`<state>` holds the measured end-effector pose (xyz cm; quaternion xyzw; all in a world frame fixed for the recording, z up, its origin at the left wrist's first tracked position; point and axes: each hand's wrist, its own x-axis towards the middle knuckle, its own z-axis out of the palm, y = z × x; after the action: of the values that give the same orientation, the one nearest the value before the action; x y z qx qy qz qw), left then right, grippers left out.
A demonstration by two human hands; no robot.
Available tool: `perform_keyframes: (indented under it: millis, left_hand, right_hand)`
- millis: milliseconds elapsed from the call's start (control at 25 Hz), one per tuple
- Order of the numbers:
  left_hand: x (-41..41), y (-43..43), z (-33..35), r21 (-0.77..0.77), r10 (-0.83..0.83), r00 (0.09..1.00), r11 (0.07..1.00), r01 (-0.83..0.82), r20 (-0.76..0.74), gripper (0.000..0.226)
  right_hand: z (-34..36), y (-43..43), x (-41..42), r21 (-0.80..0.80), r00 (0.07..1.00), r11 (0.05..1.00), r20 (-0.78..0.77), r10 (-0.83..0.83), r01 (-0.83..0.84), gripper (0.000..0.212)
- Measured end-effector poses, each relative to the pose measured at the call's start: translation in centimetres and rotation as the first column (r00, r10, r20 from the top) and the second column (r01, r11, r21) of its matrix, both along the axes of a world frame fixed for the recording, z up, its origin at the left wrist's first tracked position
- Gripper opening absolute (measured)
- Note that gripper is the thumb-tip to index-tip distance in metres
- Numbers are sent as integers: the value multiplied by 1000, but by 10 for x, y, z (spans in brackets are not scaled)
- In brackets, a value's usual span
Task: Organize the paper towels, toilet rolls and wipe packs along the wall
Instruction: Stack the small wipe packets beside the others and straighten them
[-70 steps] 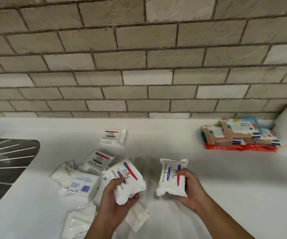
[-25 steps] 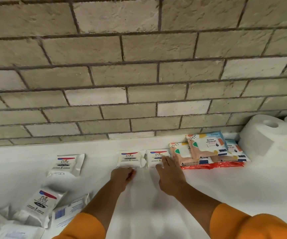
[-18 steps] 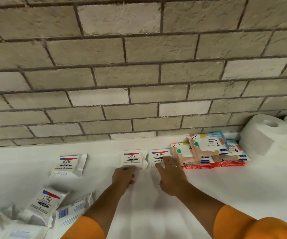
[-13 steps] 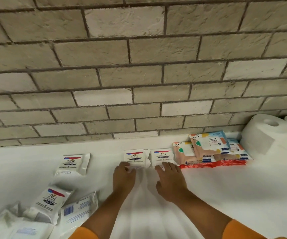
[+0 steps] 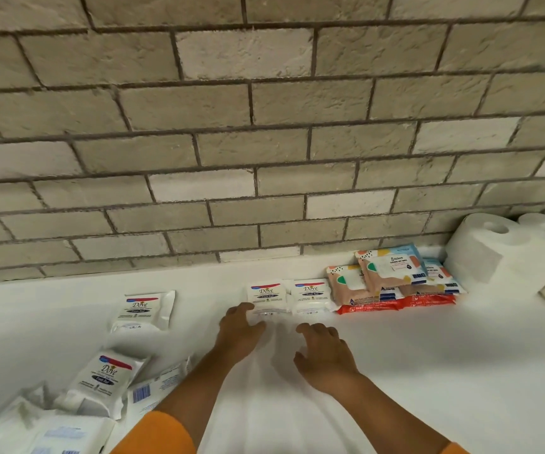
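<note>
Near left, a messy pile of wipe packs point(image 5: 100, 381) is waiting, with a lone pack point(image 5: 143, 311) farther back. Our left hand point(image 5: 240, 329) rests loose fingertips on the white pack point(image 5: 266, 298), probably squaring it beside its twin pack point(image 5: 310, 298) so the row continues from the colourful stack point(image 5: 392, 283) and toilet rolls point(image 5: 481, 247) along the wall point(image 5: 264, 142). Our right hand point(image 5: 325, 352), relaxed and empty, was touching the twin pack half a second ago and has pulled back.

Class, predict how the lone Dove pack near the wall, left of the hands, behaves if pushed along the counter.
The Dove pack likely slides easily: plastic film on a smooth counter. Its crinkled edge suggests soft, not stiff. Lying flat, it should not roll.
</note>
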<state>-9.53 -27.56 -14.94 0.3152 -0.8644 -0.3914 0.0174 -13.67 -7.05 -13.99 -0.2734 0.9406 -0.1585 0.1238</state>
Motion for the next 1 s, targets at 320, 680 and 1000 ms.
perform_keyframes:
  millis: [320, 680, 1000]
  left_hand:
    - [93, 21, 36, 199, 84, 949, 980, -23, -303, 13]
    - [199, -3, 38, 302, 253, 895, 942, -142, -368, 28]
    - [248, -96, 27, 47, 301, 918, 953, -299, -257, 15]
  right_hand:
    - [1, -18, 54, -195, 987, 979, 161, -26, 57, 38]
    - [8, -65, 121, -313, 975, 949, 217, 50, 21, 24]
    - [13, -131, 153, -268, 953, 944, 178, 247, -195, 26]
